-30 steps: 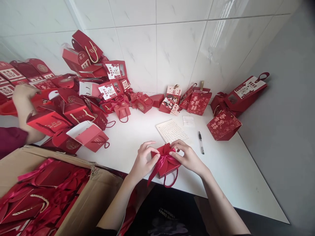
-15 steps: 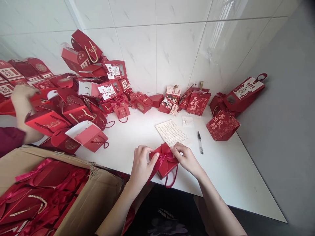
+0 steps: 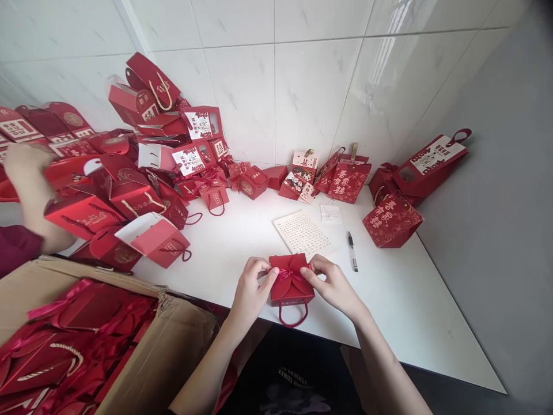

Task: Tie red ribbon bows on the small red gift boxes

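Left of the hands: bare white tabletop, open up to the heap of red paper gift boxes.
Ahead: lined white paper sheet and black pen lie flat, just beyond.
Right: table bare to its edge; red patterned gift bag stands farther back.
Near left: open brown cardboard carton blocks the table's edge.

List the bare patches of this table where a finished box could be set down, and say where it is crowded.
Bare table lies right of the pen, out to the front edge. Another free patch sits between the printed sheet and the leaning heap of red boxes. The back wall row is crowded; both hands, left hand and right hand, grip the small red box.
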Available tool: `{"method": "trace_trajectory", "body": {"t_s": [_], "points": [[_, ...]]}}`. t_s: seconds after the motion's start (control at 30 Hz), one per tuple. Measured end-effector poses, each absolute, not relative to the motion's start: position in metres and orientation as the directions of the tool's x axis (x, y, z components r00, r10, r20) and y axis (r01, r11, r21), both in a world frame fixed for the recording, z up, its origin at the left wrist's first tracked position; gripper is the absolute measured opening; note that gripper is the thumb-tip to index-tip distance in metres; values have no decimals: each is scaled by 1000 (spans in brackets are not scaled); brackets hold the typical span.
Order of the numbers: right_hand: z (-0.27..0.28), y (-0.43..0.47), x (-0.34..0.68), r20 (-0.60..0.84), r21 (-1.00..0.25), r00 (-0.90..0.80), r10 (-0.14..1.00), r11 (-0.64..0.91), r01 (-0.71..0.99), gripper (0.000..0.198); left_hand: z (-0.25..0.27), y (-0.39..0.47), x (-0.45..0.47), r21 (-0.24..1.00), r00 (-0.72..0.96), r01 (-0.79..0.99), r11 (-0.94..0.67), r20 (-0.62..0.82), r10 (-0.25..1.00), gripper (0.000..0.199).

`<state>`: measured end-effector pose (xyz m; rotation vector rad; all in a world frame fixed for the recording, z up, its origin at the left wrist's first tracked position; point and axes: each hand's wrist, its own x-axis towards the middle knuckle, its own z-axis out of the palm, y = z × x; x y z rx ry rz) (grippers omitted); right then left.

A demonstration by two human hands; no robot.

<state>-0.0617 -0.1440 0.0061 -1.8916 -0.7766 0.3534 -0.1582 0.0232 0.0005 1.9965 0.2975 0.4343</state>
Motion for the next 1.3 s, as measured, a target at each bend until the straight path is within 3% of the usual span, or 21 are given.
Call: {"method": "trace_trajectory", "body": {"t_s": [0.37, 0.73, 0.83, 0.9, 0.97, 1.07, 1.17, 1.3], "points": [[-4, -140, -66, 34, -955, 809, 587, -219, 199, 45, -2, 23, -157, 910, 885, 158, -383, 42, 464, 29], [-15, -143, -72, -24, -987, 870, 492, -149, 57, 49, -5, 19, -152, 920, 876, 173, -351, 20, 482, 31], [-14, -146, -72, 90, -965, 923, 374, -194, 173, 40, -7, 26, -155, 942, 905, 132, -310, 13, 425, 28], [-10, -147, -75, 290, -907, 924, 251, -235, 349, 28, -7, 31, -157, 954, 921, 91, -285, 28, 388, 21], [-4, -147, -79, 516, -785, 831, 210, -273, 557, 16, -7, 35, -159, 956, 935, 34, -292, 73, 348, 14], [5, -143, -88, 664, -607, 653, 364, -248, 755, 4, -8, 39, -159, 923, 937, -47, -382, 173, 303, 10], [9, -136, -95, 655, -531, 543, 526, -191, 825, 13, -8, 41, -158, 887, 931, -90, -453, 236, 279, 7], [4, -131, -100, 609, -479, 480, 631, -189, 857, 22, -6, 43, -157, 870, 932, -98, -483, 251, 263, 5]]}}
